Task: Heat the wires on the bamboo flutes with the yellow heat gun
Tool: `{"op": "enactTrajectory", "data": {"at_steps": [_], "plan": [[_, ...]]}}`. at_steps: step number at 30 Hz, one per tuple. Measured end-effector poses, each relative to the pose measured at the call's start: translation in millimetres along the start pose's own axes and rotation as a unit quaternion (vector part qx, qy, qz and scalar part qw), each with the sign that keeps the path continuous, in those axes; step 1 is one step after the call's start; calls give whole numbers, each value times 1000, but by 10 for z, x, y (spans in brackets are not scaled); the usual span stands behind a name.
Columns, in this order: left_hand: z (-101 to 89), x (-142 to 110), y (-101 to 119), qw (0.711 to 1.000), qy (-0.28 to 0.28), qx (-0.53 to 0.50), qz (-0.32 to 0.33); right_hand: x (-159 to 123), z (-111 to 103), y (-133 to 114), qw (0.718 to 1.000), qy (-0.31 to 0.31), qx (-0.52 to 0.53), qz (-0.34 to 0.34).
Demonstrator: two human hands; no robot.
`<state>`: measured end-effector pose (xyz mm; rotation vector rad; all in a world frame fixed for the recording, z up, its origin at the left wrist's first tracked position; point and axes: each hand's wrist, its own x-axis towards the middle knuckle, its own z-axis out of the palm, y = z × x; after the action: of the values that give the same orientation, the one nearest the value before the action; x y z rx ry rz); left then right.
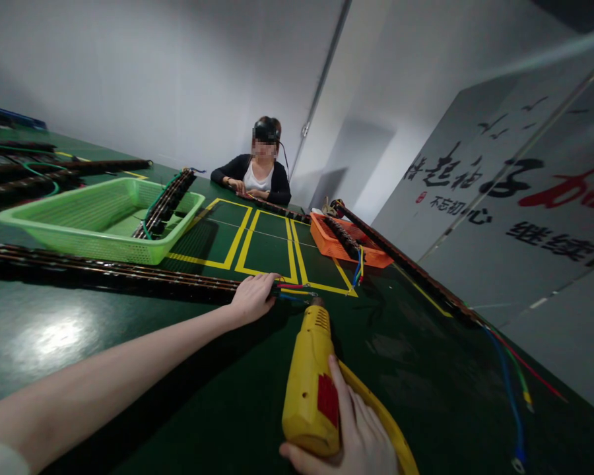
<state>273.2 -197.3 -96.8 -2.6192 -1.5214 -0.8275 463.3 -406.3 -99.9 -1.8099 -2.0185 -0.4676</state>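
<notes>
Right hand point(363, 427) grips the heat gun point(304, 376) (rigid, probably light; I'd hold behind the nozzle point(317, 301)); left hand point(253, 300) clasps the dark strip point(129, 277).

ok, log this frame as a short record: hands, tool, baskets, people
left hand: gripping long dark assembly near its wires
right hand: holding yellow heat gun
nozzle: close to wire ends
green basket: dark part inside
orange basket: coloured wires hanging out
co-worker: across the green table
</notes>
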Motion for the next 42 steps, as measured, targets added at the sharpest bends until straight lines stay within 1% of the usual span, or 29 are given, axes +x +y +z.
{"op": "enactTrajectory", "data": {"at_steps": [4,8,13,16,18,25,29,34,37,42], "plan": [[-8,26,-19,1000,-17,13,10,-19,5,-29,1000,14,-16,-5],[-32,30,-7,999,-27,22,6,-64,58,-99,999,23,-31,-12],[-42,10,0,999,-28,28,17,-132,177,-194,996,42,-46,-68],[-39,3,-3,999,-32,26,24,-159,235,-206,990,59,-80,-104],[-38,4,-3,999,-36,27,23,-166,255,-197,988,64,-89,-113],[-65,9,16,998,-44,38,15,-139,214,-200,992,42,-59,-106],[-62,5,20,998,-40,37,13,-121,180,-185,991,36,-69,-113],[-51,7,27,999,-36,31,-7,-114,155,-145,992,19,-55,-110],[-45,17,26,999,-35,24,-17,-105,144,-139,992,22,-56,-111],[-34,19,22,999,-32,32,-10,-95,138,-129,991,25,-49,-123]]}}
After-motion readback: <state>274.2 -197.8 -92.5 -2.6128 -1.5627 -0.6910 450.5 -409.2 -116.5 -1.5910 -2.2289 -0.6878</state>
